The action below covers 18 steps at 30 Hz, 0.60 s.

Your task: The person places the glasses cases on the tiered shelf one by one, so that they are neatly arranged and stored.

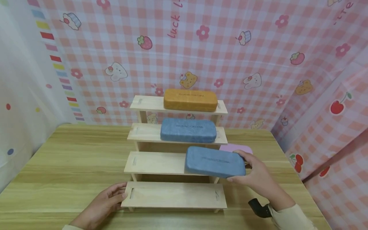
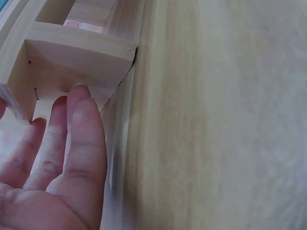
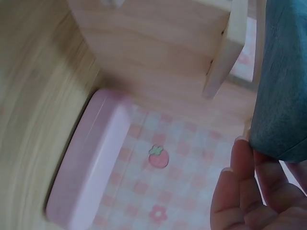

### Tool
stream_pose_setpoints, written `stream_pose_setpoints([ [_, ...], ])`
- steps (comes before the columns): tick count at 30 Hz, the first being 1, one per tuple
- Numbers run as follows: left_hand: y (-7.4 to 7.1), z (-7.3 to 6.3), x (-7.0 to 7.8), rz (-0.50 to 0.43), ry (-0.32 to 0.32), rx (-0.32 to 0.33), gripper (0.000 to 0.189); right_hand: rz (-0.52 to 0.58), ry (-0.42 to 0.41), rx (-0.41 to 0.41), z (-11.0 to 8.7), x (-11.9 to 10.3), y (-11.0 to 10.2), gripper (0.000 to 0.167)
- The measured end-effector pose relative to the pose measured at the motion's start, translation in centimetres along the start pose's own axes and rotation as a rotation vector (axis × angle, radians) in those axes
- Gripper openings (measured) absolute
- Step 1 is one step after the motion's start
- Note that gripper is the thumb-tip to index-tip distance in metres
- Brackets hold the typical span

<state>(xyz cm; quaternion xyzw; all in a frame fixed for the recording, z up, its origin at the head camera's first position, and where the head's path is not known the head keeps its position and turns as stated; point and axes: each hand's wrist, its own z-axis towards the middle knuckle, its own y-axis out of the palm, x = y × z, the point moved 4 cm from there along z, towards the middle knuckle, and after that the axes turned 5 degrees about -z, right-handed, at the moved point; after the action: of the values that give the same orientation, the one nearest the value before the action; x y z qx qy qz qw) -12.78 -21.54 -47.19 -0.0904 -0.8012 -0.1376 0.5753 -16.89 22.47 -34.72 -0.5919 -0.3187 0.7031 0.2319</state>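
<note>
A blue glasses case (image 1: pixel 215 162) is gripped at its right end by my right hand (image 1: pixel 254 174), thumb at the near side and fingers at the far side. It sits over the right part of the third step down of a wooden stepped rack (image 1: pixel 155 163); whether it touches the board, I cannot tell. My left hand (image 1: pixel 104 204) holds the left end of the lowest step, thumb on the board and fingers (image 2: pixel 86 129) beneath against the side panel. An orange glasses case (image 1: pixel 190 100) lies on the top step, another blue glasses case (image 1: pixel 188 130) on the second.
Behind the right hand a pink glasses case (image 1: pixel 234 148) lies on the wood-grain table (image 1: pixel 57 169), right of the rack. A black curved object (image 1: pixel 258 209) is beside the right wrist. Pink checked cloth (image 1: pixel 172 54) hangs behind and to the right.
</note>
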Motion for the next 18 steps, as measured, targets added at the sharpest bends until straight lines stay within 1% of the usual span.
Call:
stream_pose_setpoints([
  [6, -0.1, 0.0, 0.0, -0.002, 0.005, -0.011, 0.065, 0.010, 0.008, -0.009, 0.6, -1.1, 0.8, 0.083],
  [12, -0.1, 0.0, 0.0, -0.006, 0.006, -0.018, 0.065, 0.025, -0.015, -0.024, 1.1, -1.9, 1.6, 0.080],
  [18, -0.1, 0.0, 0.0, -0.009, 0.001, -0.010, 0.066, 0.012, -0.010, -0.034, 1.6, -2.5, 2.2, 0.087],
])
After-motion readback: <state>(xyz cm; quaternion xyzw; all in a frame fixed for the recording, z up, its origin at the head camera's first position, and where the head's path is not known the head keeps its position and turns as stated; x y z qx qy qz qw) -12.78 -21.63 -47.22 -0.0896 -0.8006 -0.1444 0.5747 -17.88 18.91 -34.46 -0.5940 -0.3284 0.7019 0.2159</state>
